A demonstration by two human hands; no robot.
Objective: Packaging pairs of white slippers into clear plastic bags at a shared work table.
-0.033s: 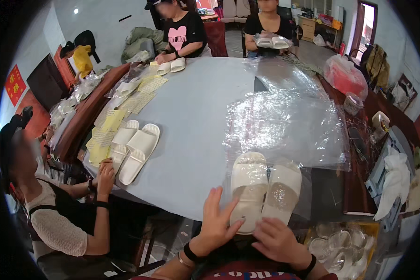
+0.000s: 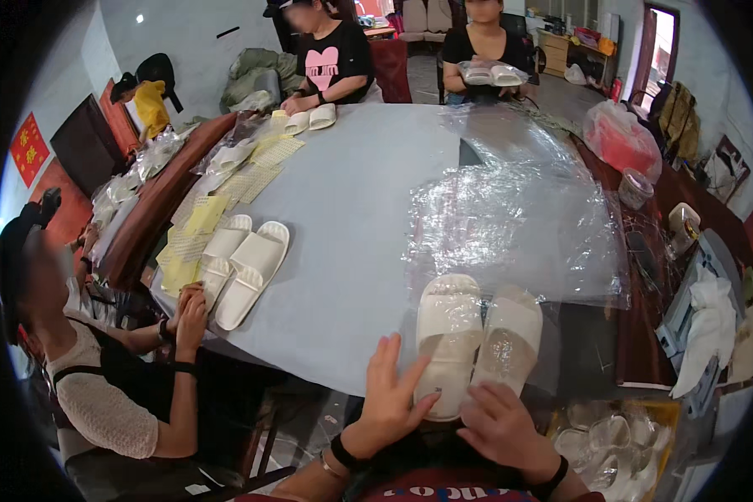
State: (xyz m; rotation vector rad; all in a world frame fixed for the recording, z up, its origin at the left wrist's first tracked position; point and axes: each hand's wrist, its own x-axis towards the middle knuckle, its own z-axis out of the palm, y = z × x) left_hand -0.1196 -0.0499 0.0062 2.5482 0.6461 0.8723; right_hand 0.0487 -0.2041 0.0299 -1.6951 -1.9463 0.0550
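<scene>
A pair of white slippers (image 2: 448, 343) lies at the near edge of the table, toes pointing away from me, with clear plastic bag film (image 2: 506, 356) over them. My left hand (image 2: 385, 406) is beside the left slipper, fingers spread, its thumb against the heel end. Over the heel end of the right slipper is my right hand (image 2: 506, 427), fingers loosely bent and slightly blurred; I see nothing held in it. Just beyond the slippers, flat clear plastic bags (image 2: 510, 226) are spread in a shiny layer.
Another slipper pair (image 2: 251, 272) and yellow printed sheets (image 2: 194, 230) lie on the left, where a co-worker's hands (image 2: 192, 314) are busy. Two people stand across the table (image 2: 343, 217). A yellow-edged container (image 2: 669, 452) of bagged slippers is at lower right. A tape roll (image 2: 634, 188) sits right.
The whole view has shifted very slightly. My right hand's fingers have moved a little over the slipper's heel; the slippers stay put.
</scene>
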